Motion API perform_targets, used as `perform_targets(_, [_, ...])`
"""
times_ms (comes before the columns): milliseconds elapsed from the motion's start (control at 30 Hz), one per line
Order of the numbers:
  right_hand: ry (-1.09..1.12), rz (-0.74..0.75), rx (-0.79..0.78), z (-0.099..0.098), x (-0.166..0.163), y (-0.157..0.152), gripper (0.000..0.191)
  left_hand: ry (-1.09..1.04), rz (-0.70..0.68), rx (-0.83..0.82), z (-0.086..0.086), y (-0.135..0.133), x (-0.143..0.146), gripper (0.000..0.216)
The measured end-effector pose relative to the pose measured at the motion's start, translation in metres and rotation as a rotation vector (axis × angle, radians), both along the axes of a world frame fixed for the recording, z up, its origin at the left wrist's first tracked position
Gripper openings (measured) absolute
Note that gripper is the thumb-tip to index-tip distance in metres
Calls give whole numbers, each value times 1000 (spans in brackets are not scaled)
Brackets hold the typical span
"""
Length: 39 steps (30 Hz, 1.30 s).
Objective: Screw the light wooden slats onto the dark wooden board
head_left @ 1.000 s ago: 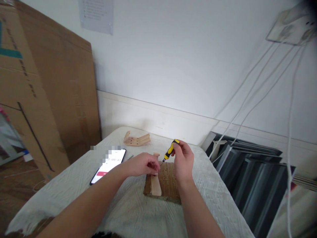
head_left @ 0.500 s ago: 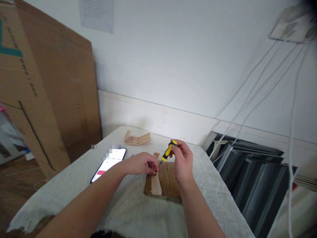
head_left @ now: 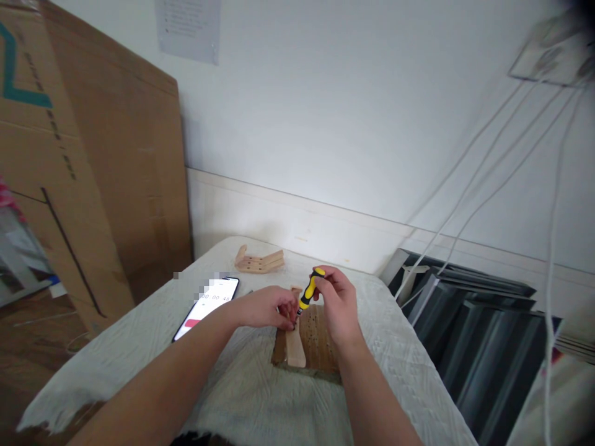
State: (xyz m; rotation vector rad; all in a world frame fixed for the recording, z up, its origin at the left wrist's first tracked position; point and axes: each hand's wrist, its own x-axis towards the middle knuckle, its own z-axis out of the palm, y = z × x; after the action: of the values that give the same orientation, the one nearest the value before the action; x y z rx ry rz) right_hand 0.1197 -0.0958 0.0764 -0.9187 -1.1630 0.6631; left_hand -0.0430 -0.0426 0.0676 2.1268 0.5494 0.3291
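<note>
My right hand [head_left: 341, 300] grips a yellow and black screwdriver [head_left: 310, 289], tilted with its tip down and to the left. That tip is close to the fingertips of my left hand [head_left: 272, 308], which are pinched together over a pale wooden strip [head_left: 295, 352]. Whatever sits in the pinch is too small to make out. The strip lies along the left side of a thick brown wooden block [head_left: 318, 344] with several small holes in its top. My left fingers cover the middle of the strip.
A cloth-covered table [head_left: 260, 396] bears it all. A lit phone [head_left: 209, 303] showing a timer lies left of my hands; several joined wooden pieces [head_left: 260, 263] rest at the back. A cardboard box [head_left: 125, 161] stands left, dark panels [head_left: 483, 347] and hanging white cables [head_left: 551, 248] right.
My right hand has brought the screwdriver down and slightly left, so its tip now meets the area of my left fingertips. My left hand has stayed in its pinch at the strip.
</note>
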Motion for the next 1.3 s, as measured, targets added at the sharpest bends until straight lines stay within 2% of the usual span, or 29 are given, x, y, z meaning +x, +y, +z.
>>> perform_targets(233, [-48, -5, 2, -1, 0, 1, 15, 21, -17, 33, -1, 2, -1, 7])
perform_targets(367, [-86, -1, 16, -1, -1, 1, 16, 12, -58, -15, 2, 0, -2, 10])
perform_targets(500, [-121, -6, 22, -1, -3, 0, 16, -82, 12, -42, 6, -4, -3, 19])
perform_targets(667, [-142, 3, 14, -2, -4, 1, 19, -214, 149, 4, 6, -4, 1, 32])
perform_targets(767, [-129, -5, 24, -1, -3, 0, 18, -229, 128, 11, 6, -5, 4, 30])
perform_targets(1000, [-162, 94, 38, -1, 2, -3, 19, -227, 81, 96, 6, -4, 2, 23])
perform_targets(1167, [-197, 44, 22, -4, 2, 2, 16, -250, 181, 34, 5, -5, 3, 35])
perform_targets(1300, [-198, 28, -19, -1, -2, 1, 19, -268, 209, 63, 5, -5, 5, 34])
